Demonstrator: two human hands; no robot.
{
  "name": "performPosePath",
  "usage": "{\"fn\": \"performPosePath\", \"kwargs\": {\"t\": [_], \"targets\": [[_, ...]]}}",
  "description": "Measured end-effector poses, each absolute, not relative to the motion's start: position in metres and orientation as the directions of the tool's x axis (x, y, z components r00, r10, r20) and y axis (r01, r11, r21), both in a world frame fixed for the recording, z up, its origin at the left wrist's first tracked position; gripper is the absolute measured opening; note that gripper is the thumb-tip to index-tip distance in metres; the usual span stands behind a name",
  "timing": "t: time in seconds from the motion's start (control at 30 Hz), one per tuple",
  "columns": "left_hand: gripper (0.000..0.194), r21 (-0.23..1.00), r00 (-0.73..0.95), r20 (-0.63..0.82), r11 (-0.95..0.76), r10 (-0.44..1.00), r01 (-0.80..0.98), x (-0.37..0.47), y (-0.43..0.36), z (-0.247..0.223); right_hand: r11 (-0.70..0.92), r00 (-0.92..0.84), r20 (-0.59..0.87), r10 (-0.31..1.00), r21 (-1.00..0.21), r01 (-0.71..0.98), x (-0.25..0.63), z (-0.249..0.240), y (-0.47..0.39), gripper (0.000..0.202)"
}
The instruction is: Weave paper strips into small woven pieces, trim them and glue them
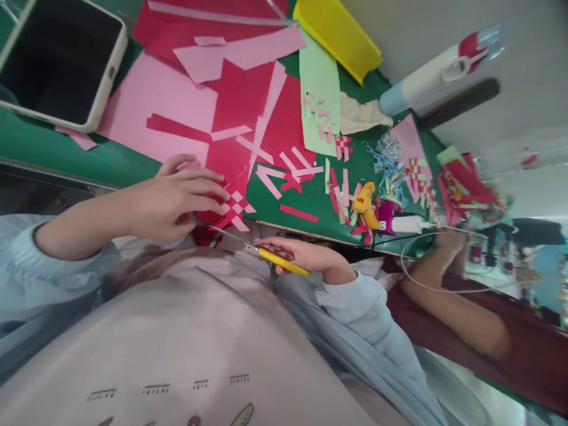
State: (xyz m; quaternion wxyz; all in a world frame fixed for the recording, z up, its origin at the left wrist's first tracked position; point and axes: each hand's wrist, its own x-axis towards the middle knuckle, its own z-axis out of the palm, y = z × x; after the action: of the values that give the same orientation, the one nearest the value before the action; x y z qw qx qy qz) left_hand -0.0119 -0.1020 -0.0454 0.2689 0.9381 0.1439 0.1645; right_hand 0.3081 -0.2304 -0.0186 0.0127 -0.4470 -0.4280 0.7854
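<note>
A small woven piece of red and pink paper strips (236, 207) lies at the near edge of the table, some strip ends sticking out. My left hand (177, 192) grips it from the left, the fingers curved over it; the thumb is partly hidden. Just below the table edge, my right hand (297, 254) holds yellow-handled scissors (281, 262). Their metal blades point left, toward the underside of the woven paper and my left hand. Loose pink strips (268, 180) and a red strip (299, 213) lie on the table beyond the scissors.
Red and pink sheets (164, 100) cover much of the green table (119, 171). A phone or tablet (57, 59) lies upper left. To the right are a pale green sheet (317, 71), a bottle (426, 74) and a glue gun (399, 225) with its cable. Another person's arm (448, 296) rests at right.
</note>
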Motion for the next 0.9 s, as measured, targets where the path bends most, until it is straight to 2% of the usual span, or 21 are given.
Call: {"fn": "performPosePath", "kwargs": {"t": [0.27,0.5,0.73,0.9], "targets": [[0.045,0.562,0.904,0.23,-0.807,0.361,0.18,-0.012,-0.101,-0.047,-0.602,-0.647,-0.683,0.338,-0.685,0.409,0.316,-0.012,-0.225,0.086],[0.045,0.566,0.91,0.23,-0.808,0.346,0.164,-0.008,-0.1,-0.043,-0.477,-0.694,-0.654,0.301,-0.733,0.484,0.317,-0.005,-0.218,0.087],[0.051,0.509,0.914,0.257,-0.848,0.315,0.149,0.001,-0.104,-0.039,-0.518,-0.684,-0.658,0.315,-0.723,0.457,0.324,-0.014,-0.22,0.086],[0.048,0.509,0.925,0.235,-0.849,0.299,0.145,0.002,-0.103,-0.042,-0.472,-0.68,-0.665,0.309,-0.728,0.497,0.324,-0.013,-0.215,0.087]]}}
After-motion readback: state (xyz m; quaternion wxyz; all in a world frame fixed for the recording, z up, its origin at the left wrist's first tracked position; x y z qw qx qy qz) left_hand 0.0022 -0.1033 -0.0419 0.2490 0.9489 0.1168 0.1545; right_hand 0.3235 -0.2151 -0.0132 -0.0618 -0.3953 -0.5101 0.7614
